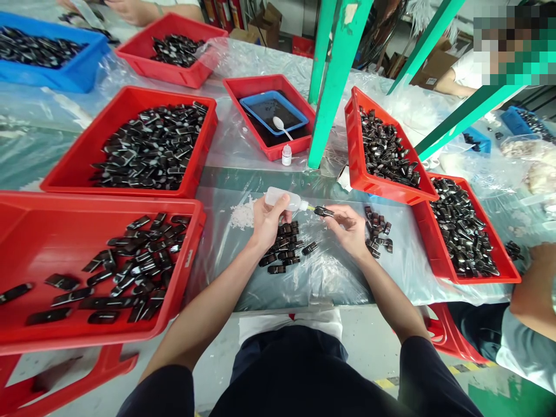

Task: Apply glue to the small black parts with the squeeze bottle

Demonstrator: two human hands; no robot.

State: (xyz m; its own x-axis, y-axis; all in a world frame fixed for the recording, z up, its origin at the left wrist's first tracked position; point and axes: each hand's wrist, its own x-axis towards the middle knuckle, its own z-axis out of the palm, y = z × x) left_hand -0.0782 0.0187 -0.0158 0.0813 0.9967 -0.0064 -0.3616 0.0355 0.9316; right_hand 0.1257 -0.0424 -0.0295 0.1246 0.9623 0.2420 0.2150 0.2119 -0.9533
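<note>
My left hand (268, 223) is closed around a translucent white squeeze bottle (284, 198), tilted with its thin tip pointing right. The tip reaches the end of a glossy black plastic part (324, 211); whether they touch I cannot tell. That small part is pinched between the fingers of my right hand (351, 229). Below my left hand lies a loose group of similar black parts (282, 255) on the plastic sheet. A smaller group of black parts (379, 230) sits just right of my right hand.
Red bins of black parts stand left (197, 231) and right (473, 278). Behind, a red bin (278, 153) holds a blue tray (260, 98) and a white spoon (280, 123), beside a small bottle (286, 155). A green post (330, 87) rises there. Another person's arm (536, 289) is at right.
</note>
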